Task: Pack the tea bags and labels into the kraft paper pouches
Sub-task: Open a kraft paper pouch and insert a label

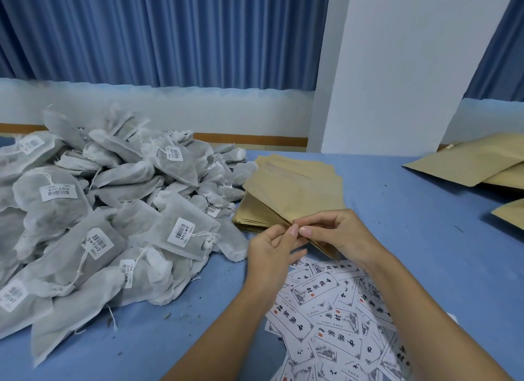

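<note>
Kraft pouch (295, 187), top of the stack (251, 224) beside the tea bags (113, 210), is pinched at its near corner by fingers (307, 231) of my left hand (270, 251) and right hand (341, 236). Mouth seems unopened; view is poor. Risk: thin sheets cling, so two pouches lift together.

Labels (314, 290): "中国茶材"; bag stickers (181, 232) txt unreadable.

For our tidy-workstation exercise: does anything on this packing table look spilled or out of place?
Dark crumbs lie loose on the blue table beside the tea bags, probably leaked tea. The labels lie in a scattered heap, unstacked.
</note>
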{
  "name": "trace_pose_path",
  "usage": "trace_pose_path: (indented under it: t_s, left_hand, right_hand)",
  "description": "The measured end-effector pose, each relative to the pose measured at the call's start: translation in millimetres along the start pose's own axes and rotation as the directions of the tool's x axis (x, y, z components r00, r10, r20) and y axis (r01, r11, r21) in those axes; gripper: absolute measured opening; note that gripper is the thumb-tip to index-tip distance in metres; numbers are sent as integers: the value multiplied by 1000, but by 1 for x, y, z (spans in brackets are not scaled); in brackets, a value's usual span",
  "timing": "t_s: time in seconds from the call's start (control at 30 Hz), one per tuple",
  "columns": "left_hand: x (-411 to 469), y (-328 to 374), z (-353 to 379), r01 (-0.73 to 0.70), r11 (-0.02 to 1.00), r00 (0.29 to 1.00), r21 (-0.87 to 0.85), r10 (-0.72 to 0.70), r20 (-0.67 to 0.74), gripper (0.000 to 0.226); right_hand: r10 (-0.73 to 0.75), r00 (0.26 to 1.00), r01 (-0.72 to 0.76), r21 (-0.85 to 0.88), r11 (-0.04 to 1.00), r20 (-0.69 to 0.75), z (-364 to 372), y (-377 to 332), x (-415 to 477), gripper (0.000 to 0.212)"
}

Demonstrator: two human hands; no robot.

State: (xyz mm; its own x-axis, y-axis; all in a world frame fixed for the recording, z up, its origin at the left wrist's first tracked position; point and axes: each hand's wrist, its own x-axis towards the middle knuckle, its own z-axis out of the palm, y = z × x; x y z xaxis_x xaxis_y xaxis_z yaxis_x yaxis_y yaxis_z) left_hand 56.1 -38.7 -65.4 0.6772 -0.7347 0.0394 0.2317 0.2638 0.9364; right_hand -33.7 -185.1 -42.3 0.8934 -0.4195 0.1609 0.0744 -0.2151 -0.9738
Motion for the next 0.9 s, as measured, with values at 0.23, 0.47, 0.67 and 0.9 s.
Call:
trace_pose_path:
  t_s: [0.23,0.47,0.67,0.9]
  left_hand:
    - [5,-4,-1,52,998,998,-30,-53,-28,25]
    - [8,3,-6,116,990,983,-81,-126,-133,22]
    - [3,4,-4,67,981,985,182,-36,-170,36]
    - [-13,-1,11,42,946,991,322,2,-136,34]
  right_hand:
    - [-97,994,79,-271,959,-55,11,-6,1,10]
    - [-251,967,170,-836,522,40,40,-44,-2,6]
    - [-207,978,79,-953,294,17,50,-47,-7,12]
    - [-326,908,-117,-907,405,-263,12,-60,-6,10]
